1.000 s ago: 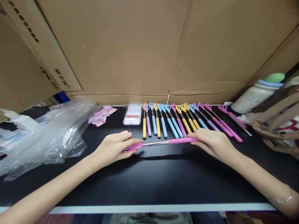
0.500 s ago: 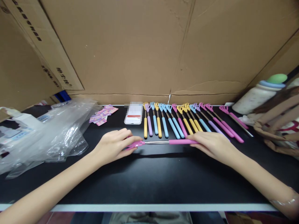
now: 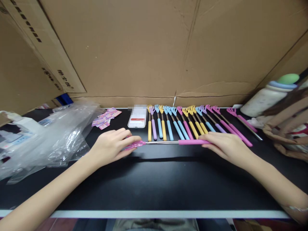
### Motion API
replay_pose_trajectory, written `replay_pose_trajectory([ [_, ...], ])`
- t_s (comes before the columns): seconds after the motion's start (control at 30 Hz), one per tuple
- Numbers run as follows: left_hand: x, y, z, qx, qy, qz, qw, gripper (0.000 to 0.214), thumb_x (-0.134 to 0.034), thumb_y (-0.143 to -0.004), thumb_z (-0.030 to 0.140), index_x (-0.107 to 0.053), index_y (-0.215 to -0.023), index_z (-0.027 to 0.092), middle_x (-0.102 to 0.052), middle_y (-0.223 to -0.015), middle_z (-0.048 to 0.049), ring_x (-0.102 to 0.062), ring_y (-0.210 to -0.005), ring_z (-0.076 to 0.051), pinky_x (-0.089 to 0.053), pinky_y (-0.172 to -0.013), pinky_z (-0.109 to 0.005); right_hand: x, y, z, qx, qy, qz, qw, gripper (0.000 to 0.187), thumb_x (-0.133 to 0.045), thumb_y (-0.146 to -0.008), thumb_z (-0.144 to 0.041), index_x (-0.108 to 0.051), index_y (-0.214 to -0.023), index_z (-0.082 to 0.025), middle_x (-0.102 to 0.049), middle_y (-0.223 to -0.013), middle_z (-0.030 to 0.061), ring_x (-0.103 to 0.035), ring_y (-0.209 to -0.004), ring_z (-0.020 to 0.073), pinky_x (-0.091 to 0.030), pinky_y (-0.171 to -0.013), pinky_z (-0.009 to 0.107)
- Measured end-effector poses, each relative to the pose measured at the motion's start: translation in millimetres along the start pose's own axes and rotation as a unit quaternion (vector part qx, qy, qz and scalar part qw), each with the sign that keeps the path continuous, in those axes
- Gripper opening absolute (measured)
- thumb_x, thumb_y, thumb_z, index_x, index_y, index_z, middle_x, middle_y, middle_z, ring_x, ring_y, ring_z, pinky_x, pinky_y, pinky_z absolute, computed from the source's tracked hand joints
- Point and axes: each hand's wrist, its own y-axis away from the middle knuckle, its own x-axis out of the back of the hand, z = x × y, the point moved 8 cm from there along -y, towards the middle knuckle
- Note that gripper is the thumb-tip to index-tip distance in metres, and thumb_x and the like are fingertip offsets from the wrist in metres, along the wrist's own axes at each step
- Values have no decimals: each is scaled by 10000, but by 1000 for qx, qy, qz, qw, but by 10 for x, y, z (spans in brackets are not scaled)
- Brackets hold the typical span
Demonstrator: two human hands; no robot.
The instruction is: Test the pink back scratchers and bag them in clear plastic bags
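Note:
A pink telescopic back scratcher (image 3: 166,142) lies crosswise above the black table, its metal rod drawn out. My left hand (image 3: 109,147) pinches its pink claw head between thumb and fingers. My right hand (image 3: 222,145) grips its pink handle. Just behind it lies a row of several back scratchers (image 3: 190,123) with yellow, blue, purple and pink handles, claws pointing to the back wall.
A white phone (image 3: 137,120) lies left of the row, with pink paper cards (image 3: 104,118) further left. Crumpled clear plastic bags (image 3: 55,134) cover the left side. A white bottle (image 3: 266,96) and a brown bag (image 3: 287,128) stand at right. Cardboard walls the back.
The scratcher's rod has been drawn out longer: my left hand has shifted left with the claw head and my right hand slightly right with the handle.

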Motion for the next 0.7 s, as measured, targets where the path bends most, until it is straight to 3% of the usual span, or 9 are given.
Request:
replay_pose_trajectory([
  [0.2, 14, 49, -199, 28, 12, -31, 999, 239, -443, -932, 369, -598, -1093, 284, -628, -851, 16, -581, -701, -111, -362, -570, -218, -48, 62, 225, -68, -57, -54, 995, 242, -400, -937, -379, -586, -1025, -251, -691, -950, 37, -656, -838, 210, -464, -681, 288],
  [0.4, -32, 185, -541, 114, 15, -99, 988, 325, -375, -935, 458, -592, -1130, 317, -650, -1011, 5, -628, -821, -150, -395, -592, -214, -5, 157, 527, -162, -70, -115, 978, 311, -362, -937, -429, -585, -1017, -228, -688, -907, 61, -646, -802, 231, -447, -675, 303],
  [0.57, -45, 266, -713, 163, 38, -138, 976, 393, -335, -918, 538, -596, -1132, 336, -639, -1147, 17, -622, -976, -206, -440, -663, -244, -60, 307, 785, -188, -94, -141, 967, 350, -358, -926, -466, -559, -1099, -237, -660, -1047, 72, -611, -924, 252, -427, -798, 337],
  [0.7, -43, 327, -799, 192, 48, -157, 968, 445, -303, -907, 581, -582, -1155, 339, -616, -1215, 20, -586, -1082, -236, -459, -768, -280, -68, 369, 887, -218, -126, -155, 955, 430, -350, -904, -538, -564, -1097, -219, -658, -921, 69, -601, -821, 231, -437, -732, 314],
])
